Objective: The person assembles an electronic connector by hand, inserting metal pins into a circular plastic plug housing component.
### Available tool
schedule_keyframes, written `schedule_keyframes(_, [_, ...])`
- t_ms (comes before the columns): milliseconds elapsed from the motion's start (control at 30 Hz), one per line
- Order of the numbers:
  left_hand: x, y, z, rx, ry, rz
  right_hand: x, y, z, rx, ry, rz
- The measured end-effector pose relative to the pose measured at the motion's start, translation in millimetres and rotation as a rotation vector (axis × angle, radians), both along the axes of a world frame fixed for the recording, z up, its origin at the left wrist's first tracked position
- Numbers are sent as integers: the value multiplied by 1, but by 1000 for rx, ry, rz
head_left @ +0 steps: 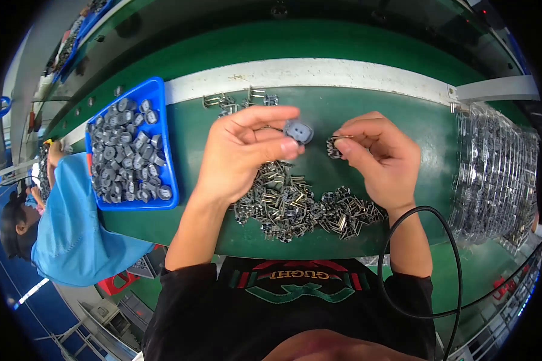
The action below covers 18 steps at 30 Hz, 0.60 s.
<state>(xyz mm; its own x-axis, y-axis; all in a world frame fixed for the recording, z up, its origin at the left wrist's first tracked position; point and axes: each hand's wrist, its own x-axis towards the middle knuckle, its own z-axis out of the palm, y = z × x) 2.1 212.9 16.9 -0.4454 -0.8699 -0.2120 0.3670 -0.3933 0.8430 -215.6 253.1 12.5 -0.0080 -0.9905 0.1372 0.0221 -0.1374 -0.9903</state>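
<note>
**One cap and one metal part in hand, not yet joined**

At the centre of the frame, a grey cap (299, 131) and a small metal part (334, 147) are held up close together but apart, so this pair looks unfinished. Plenty seems left: a heap of loose metal parts (283, 201) covers the lower centre of the green surface (433, 120), with a smaller cluster (229, 103) above. The blue tray (141, 206) at left is full of grey pieces (123, 150); whether those are finished cannot be told. Nor can the contents of the clear plastic stack (494, 174) at far right.

The left hand (241, 144) has its grip closed on the cap, thumb against fingers, two slots showing. The right hand (382, 153) has its grip narrowed to a pinch around the metal part.
</note>
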Motion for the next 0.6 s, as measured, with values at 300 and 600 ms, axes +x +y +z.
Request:
schedule_keyframes(300, [-18, 18, -5, 12, -86, -40, 12, 4, 9, -371, 470, -114])
schedule_keyframes(600, [-23, 24, -5, 38, -61, -23, 17, 7, -1, -494, 579, -175])
